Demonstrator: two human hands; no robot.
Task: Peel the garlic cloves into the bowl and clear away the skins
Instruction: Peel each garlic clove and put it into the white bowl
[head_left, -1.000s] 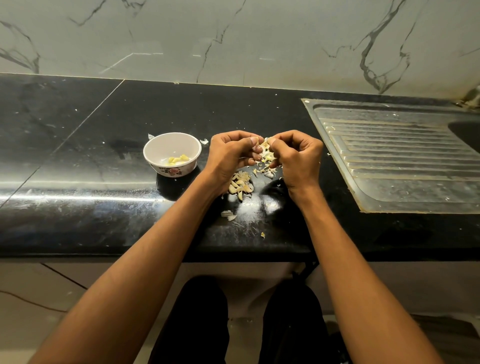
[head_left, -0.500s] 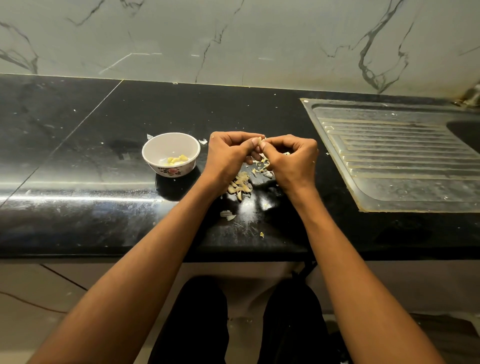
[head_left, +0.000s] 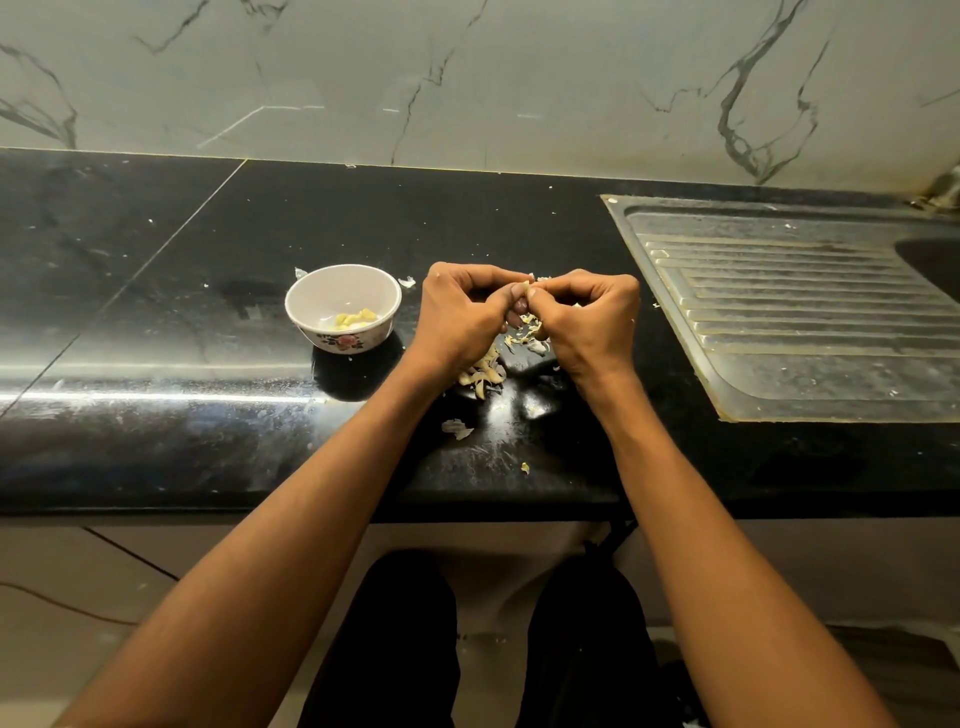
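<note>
Drawn closer together than a second ago: left hand (head_left: 462, 312) and right hand (head_left: 589, 317), each grip pinching, seemingly, a garlic clove (head_left: 525, 289) above skins (head_left: 483, 371) on counter (head_left: 208, 312).

A shiny black counter (head_left: 156, 322) runs side to side. Behind it stands a pale wall (head_left: 467, 78) with dark wiggly lines. On the right sits a metal sink tray (head_left: 810, 332) — it has long ridges.

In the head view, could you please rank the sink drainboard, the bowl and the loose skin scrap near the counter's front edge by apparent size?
1. Sink drainboard, by far the largest.
2. Bowl.
3. Skin scrap, smallest, though it lies nearer the camera.
</note>
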